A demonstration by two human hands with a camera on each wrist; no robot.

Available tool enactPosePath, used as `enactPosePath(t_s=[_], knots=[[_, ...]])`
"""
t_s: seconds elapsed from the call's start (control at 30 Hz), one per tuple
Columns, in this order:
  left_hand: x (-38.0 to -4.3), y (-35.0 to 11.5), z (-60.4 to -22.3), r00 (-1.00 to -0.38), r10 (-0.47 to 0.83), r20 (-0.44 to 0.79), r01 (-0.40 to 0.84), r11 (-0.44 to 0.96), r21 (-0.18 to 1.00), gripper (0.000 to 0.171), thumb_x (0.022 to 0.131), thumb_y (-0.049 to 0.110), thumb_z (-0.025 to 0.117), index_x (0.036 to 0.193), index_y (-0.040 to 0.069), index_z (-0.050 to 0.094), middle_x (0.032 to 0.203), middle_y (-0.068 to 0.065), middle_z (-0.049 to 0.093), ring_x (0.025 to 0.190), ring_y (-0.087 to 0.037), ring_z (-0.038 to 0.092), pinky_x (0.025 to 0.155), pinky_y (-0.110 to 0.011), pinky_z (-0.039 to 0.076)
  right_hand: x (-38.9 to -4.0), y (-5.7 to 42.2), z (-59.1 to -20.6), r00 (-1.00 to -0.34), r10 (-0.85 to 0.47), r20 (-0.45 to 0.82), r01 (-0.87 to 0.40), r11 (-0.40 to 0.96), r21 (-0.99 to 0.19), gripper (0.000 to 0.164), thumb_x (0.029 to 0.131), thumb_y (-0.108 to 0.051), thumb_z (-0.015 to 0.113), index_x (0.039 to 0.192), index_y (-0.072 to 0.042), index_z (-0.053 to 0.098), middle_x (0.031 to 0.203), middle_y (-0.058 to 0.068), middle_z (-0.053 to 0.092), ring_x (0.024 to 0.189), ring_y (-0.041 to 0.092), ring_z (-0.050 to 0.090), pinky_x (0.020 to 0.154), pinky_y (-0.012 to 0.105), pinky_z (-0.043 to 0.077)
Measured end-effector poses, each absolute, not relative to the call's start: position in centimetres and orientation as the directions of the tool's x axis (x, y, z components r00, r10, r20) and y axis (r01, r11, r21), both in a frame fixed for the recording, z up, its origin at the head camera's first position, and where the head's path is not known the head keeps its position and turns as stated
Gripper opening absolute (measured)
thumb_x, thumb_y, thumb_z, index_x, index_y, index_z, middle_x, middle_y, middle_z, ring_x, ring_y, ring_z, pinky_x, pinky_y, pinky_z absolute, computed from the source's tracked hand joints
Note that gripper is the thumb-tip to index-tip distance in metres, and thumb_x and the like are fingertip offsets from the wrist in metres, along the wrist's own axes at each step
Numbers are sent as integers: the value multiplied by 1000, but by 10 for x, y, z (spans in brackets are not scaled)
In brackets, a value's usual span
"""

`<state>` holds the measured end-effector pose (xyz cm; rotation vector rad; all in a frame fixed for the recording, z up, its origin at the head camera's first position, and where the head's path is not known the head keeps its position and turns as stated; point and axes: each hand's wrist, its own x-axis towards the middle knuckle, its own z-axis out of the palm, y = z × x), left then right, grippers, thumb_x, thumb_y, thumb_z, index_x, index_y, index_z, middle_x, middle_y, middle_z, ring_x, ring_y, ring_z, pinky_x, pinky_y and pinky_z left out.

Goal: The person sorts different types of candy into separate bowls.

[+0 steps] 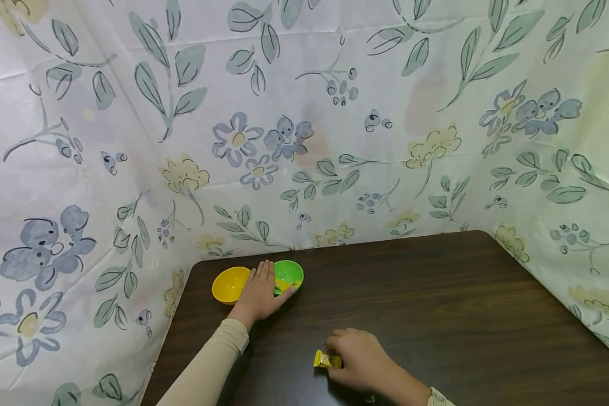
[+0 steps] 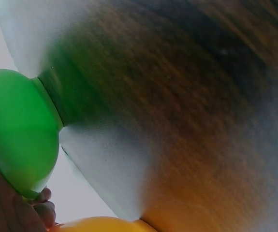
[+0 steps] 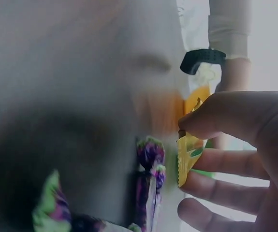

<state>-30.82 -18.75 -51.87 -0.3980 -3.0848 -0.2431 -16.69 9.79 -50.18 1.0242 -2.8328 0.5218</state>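
Observation:
A yellow bowl (image 1: pixel 227 287) and a green bowl (image 1: pixel 296 272) stand side by side near the table's far left corner. Yellow-wrapped pieces (image 1: pixel 282 285) lie in the green one. My left hand (image 1: pixel 257 299) reaches over where the bowls meet, fingers straight, its thumb along the green bowl's near rim. Near the front of the table, my right hand (image 1: pixel 360 361) pinches a yellow-wrapped candy (image 1: pixel 326 360) between thumb and fingers. In the right wrist view, purple-and-green wrapped candies (image 3: pixel 148 188) lie on the table beside it; from the head they are mostly hidden.
Both hands work over a dark wood-grain table (image 1: pixel 436 293) with a rounded far right corner. A white cloth (image 1: pixel 335 141) printed with flowers and leaves hangs behind it and along both sides. A dark band (image 3: pixel 201 60) circles the left wrist.

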Motion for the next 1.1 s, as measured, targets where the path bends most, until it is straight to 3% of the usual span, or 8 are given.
enactPosePath(t_s=[0.17, 0.43, 0.8, 1.1], knots=[[-309, -188, -518, -969, 246, 29, 248, 958, 145, 111, 99, 84, 33, 167, -3, 22, 175, -22, 23, 165, -38, 22, 135, -56, 17, -178, 100, -498, -781, -595, 190, -621, 704, -345, 13, 81, -27, 84, 88, -24, 74, 83, -16, 64, 68, -5, 47, 54, 18, 41], [-309, -187, -519, -970, 242, 22, 242, 960, 138, 110, 99, 84, 33, 167, -2, 23, 176, -21, 23, 165, -37, 21, 135, -55, 16, -203, 100, -490, -804, -555, 213, -592, 713, -375, 12, 86, -29, 83, 89, -24, 73, 85, -12, 65, 65, -5, 48, 51, 19, 40], [-307, -187, -518, -970, 242, 30, 244, 957, 157, 109, 99, 82, 37, 167, -3, 24, 175, -22, 24, 165, -38, 22, 134, -56, 17, -245, 87, -485, -852, -454, 260, -522, 770, -366, 15, 85, -31, 84, 95, -23, 76, 90, -10, 67, 73, 3, 60, 57, 25, 48], [-306, -187, -517, -966, 257, 39, 260, 953, 158, 108, 100, 80, 38, 166, -4, 25, 174, -23, 25, 164, -39, 23, 134, -57, 18, -278, 72, -486, -890, -391, 235, -456, 784, -421, 16, 89, -33, 82, 98, -21, 77, 93, -9, 67, 75, 6, 61, 61, 29, 52]])
